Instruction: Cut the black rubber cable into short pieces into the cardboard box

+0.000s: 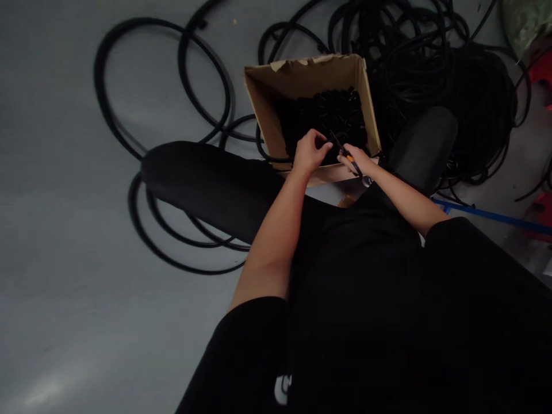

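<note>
Shirt and legs: a black shirt [366,322] fills the near part of the view; the dark-clad legs [207,178] spread to either side of the work.
Right grip [361,161]: closed around the handles of scissors [349,158], coloured orange and black; this is the hand nearer the tool.
Scissors' lie: beyond the right fingertips, over the near side of the box opening; the long axis slants away from the body and leftward, so the blades point to just beside the left fingertips.
Left grip [307,154]: thumb and forefinger curled close together, to the left of the blades; I cannot tell whether they pinch anything.
Cardboard box [266,115]: open on the floor [64,230] between the knees, under both hands, its far rim torn.
Dark pieces [330,112]: heaped inside the box, too dim to separate or count.
Black hose [101,80]: loose loops left, a tangled pile right, partly behind the right knee and cut off above.
Hard to make out: the blade tips and how wide they part, black against black.
</note>
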Demonstrator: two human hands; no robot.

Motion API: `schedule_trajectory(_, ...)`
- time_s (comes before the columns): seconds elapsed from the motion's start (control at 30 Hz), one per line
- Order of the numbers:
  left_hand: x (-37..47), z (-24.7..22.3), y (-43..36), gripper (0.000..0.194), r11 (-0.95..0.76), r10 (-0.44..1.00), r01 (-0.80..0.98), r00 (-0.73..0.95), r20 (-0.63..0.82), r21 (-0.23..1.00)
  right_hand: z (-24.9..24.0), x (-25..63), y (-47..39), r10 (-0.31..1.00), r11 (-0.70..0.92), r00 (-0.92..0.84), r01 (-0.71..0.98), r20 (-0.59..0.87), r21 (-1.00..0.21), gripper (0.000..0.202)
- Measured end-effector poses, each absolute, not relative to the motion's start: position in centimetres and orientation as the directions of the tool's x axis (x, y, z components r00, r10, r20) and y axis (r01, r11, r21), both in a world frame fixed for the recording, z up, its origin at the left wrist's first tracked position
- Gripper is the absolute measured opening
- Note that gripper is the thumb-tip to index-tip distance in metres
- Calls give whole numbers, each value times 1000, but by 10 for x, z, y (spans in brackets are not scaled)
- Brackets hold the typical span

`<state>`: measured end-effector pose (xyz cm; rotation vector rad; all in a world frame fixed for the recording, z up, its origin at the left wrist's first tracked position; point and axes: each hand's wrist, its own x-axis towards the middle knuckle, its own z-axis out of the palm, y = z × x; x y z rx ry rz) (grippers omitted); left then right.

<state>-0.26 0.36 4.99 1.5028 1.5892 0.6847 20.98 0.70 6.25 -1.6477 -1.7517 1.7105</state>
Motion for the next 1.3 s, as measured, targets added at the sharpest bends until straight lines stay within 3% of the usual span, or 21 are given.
schedule_trajectory(0.27,-3,46,4,16,182,956,557,93,-278,810,53,213,5,707,-346,-413,506,-574,-790,35)
schedule_trajectory(0.7,-5,33,3,20,172,968,568,54,-245,805,63,212,13,781,-231,-360,591,-510,-773,51)
schedule_trajectory(0.97,-2,42,4,23,98,973,560,121,-199,822,50,214,7,742,-296,-390,539,-545,-788,37)
schedule_trajectory(1.3,0,44,1,26,98,974,566,113,-194,819,60,207,8,708,-338,-457,449,-538,-827,51)
